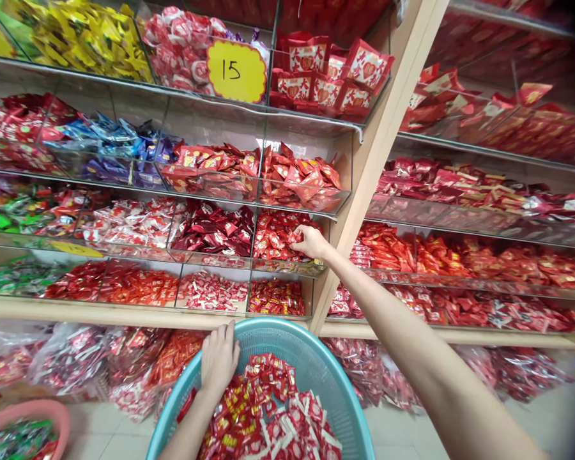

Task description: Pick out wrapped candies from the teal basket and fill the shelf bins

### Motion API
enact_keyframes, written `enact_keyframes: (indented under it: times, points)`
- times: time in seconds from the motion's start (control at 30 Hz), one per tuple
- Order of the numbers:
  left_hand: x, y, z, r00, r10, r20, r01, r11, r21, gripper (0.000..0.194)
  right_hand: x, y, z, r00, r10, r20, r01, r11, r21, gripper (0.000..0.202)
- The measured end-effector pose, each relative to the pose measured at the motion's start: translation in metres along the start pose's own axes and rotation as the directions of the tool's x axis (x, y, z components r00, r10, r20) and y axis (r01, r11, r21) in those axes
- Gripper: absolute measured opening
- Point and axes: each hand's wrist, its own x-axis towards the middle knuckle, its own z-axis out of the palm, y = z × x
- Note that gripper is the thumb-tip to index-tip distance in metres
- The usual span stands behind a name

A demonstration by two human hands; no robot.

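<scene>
My right hand reaches into a clear shelf bin of small red-wrapped candies. Its fingers are drawn together among the wrappers, and what lies between the fingertips is too small to make out. Below, a teal plastic basket stands in front of the shelves. My left hand grips the basket's far rim, left of its middle, with the fingers bent over the edge. Inside the basket are loose red candies with yellow print and a heap of red-and-white wrapped sweets.
Tiered clear bins of wrapped sweets fill the shelves, split by a wooden upright. A yellow price card reads 15. Bulging plastic bags lie under the lowest shelf. A pink basket stands at the lower left.
</scene>
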Motion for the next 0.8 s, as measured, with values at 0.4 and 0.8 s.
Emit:
enact_keyframes:
  times: [0.4, 0.8]
  points:
    - [0.000, 0.000, -0.001, 1.000, 0.016, 0.001, -0.017, 1.000, 0.011, 0.042, -0.017, -0.004, -0.015, 0.996, -0.040, -0.075, 0.048, 0.993, 0.106, 0.015]
    - [0.002, 0.003, -0.004, 1.000, 0.004, 0.023, -0.004, 1.000, 0.014, 0.043, -0.060, -0.018, -0.009, 0.987, -0.126, -0.101, 0.150, 0.948, 0.280, 0.015]
